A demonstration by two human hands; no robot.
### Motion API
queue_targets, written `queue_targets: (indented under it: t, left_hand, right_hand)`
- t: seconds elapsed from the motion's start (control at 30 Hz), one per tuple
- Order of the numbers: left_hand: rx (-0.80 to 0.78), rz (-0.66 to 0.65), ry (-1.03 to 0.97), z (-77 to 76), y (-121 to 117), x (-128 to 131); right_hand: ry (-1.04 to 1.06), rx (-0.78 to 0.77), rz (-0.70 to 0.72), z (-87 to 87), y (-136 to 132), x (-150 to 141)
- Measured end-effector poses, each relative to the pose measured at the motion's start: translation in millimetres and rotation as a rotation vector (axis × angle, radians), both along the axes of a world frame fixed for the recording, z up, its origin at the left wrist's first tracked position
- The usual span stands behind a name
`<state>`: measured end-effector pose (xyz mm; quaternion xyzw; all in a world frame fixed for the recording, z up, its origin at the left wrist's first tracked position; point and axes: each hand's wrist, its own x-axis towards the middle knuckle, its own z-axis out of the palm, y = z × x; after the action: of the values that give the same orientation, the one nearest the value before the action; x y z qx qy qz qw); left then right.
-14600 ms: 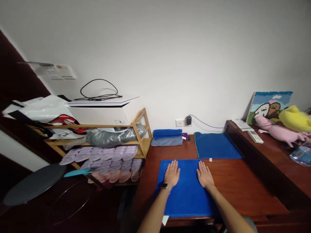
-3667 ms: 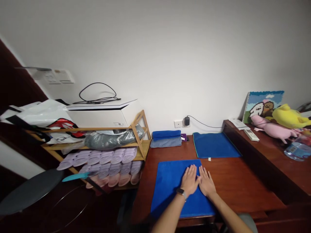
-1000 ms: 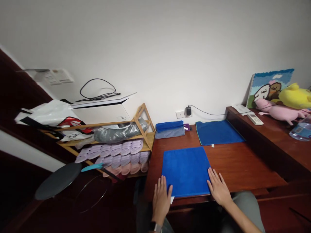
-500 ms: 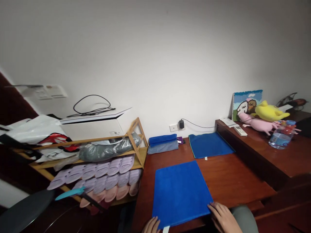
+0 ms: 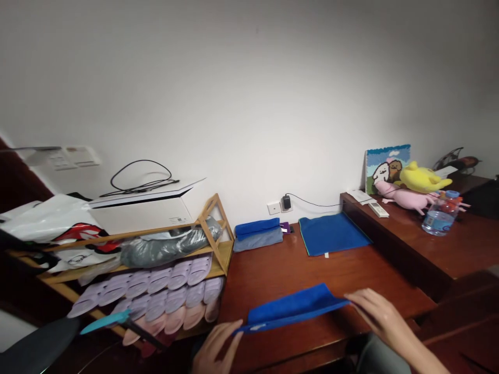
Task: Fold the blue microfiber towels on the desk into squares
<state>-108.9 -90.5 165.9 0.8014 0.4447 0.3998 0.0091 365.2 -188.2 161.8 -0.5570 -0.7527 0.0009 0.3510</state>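
A bright blue cloth [image 5: 290, 309] is folded over on the brown wooden table, its near edge lifted up and away from me. My left hand [image 5: 218, 345] pinches the cloth's left corner, where a small white tag shows. At the opposite corner, my right hand [image 5: 372, 309] grips the cloth between thumb and fingers. Behind it lies another blue cloth [image 5: 333, 234], flat, with a green edge and a white tag. Rolled or folded blue and grey cloths [image 5: 257, 235] sit against the wall to the left.
Left of the table [image 5: 265, 270] stands a wooden rack [image 5: 218, 228] with several slippers, a wrapped bundle and a white box [image 5: 144, 215]. On the raised desk at right are a water bottle [image 5: 438, 218], plush toys [image 5: 405, 196], a remote [image 5: 378, 209] and a picture [image 5: 385, 166].
The blue cloth lay flat; now its near edge has been raised and carried away from me, folding it over. Both hands moved forward with the corners.
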Motion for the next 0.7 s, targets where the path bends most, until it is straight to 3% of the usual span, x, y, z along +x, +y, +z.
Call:
queue_targets:
  t: [0.07, 0.13, 0.23, 0.3, 0.4, 0.53, 0.6, 0.7]
  left_hand:
    - [-0.009, -0.009, -0.046, 45.7, 1.7, 9.4]
    - [-0.02, -0.044, -0.051, 82.2, 2.4, 18.7]
    - [-0.093, -0.122, -0.043, 114.8, 7.8, 36.9]
    - [-0.187, -0.182, -0.044, 122.6, 18.3, 54.9]
    - [-0.393, -0.299, -0.05, 121.4, 48.1, 91.4]
    - [-0.606, -0.441, -0.109, 117.1, 112.7, 151.7]
    - [-0.571, -0.439, -0.144, 120.6, 151.5, 184.1]
    - [-0.34, -0.326, -0.165, 132.4, 207.4, 231.4]
  right_hand:
    - [0.047, 0.082, 0.017, 35.1, -4.9, 15.0]
    - [0.079, 0.125, 0.017, 62.9, -12.8, 30.4]
    - [0.146, 0.12, -0.042, 88.8, -22.5, 52.6]
    - [0.221, 0.054, -0.085, 97.1, -22.1, 66.3]
    - [0.327, -0.119, -0.117, 103.3, -6.2, 87.0]
    - [0.366, -0.228, -0.162, 112.7, 47.5, 122.9]
    - [0.328, -0.164, -0.192, 121.4, 86.5, 145.3]
    - [0.263, 0.009, -0.28, 138.6, 148.9, 178.8]
